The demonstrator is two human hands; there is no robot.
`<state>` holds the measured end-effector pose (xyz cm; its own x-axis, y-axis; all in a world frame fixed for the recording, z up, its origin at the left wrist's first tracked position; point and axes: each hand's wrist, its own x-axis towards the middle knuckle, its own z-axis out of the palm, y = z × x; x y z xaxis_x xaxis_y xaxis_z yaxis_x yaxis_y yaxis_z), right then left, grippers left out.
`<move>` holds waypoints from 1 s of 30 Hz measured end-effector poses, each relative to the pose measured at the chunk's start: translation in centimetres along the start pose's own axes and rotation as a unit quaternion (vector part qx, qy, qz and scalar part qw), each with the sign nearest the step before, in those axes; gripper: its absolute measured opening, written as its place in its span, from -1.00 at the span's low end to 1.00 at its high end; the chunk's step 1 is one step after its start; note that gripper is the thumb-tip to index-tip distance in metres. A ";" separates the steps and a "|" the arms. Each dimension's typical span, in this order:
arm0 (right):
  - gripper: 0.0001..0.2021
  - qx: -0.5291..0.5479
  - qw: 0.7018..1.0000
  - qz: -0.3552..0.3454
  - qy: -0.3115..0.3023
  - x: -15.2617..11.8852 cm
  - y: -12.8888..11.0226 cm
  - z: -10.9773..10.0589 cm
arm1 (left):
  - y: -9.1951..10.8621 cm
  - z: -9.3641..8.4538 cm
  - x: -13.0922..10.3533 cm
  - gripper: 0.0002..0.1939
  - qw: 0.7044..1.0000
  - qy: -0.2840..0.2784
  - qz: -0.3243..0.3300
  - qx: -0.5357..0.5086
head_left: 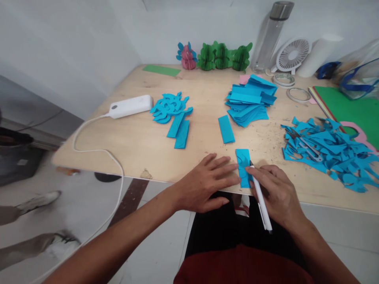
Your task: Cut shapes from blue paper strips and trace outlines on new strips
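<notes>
A small blue paper strip [243, 167] lies at the table's front edge with a curved line drawn on it. My left hand [204, 183] rests flat, fingers spread, its fingertips touching the strip's left side. In my right hand [275, 193] is a white pen [261, 203], its dark tip by the strip's right edge. Another blue folded strip [226, 129] lies just beyond. Farther back is a stack of folded blue paper [251, 100]. To the left are cut-out curved blue pieces [168, 107] with two strips [181, 134] beside them.
Blue paper scraps [331, 152] with scissors [308, 146] on them lie at right, near green sheets [355, 106]. Along the wall stand paper figures [222, 56], a bottle [271, 37] and a fan [293, 55]. A white power bank [130, 106] trails a cable at left.
</notes>
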<state>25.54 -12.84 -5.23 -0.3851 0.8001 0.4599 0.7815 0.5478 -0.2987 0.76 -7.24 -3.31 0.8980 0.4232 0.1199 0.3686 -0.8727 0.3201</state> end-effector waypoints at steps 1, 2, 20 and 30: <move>-0.54 -0.001 1.000 0.001 0.000 0.0 0.0 0.0 | 0.0 0.0 0.0 -0.50 1.000 -0.006 0.004 0.003; -0.54 -0.002 1.000 0.000 0.000 0.0 0.0 -0.1 | -0.1 0.0 0.1 -0.50 1.000 -0.012 0.009 0.006; -0.79 0.197 0.967 0.155 0.034 1.7 -1.6 -1.4 | -0.3 0.2 0.2 -0.49 0.999 -0.030 0.013 0.023; -0.84 0.164 0.959 0.217 0.074 1.3 -2.2 -0.4 | -0.3 0.0 0.3 -0.49 0.999 -0.043 0.007 0.010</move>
<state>23.55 -13.07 -3.66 0.0349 0.9404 0.3383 0.6474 0.2366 -0.7245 0.89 -6.89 -3.41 0.9204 0.3886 0.0435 0.3592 -0.8840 0.2991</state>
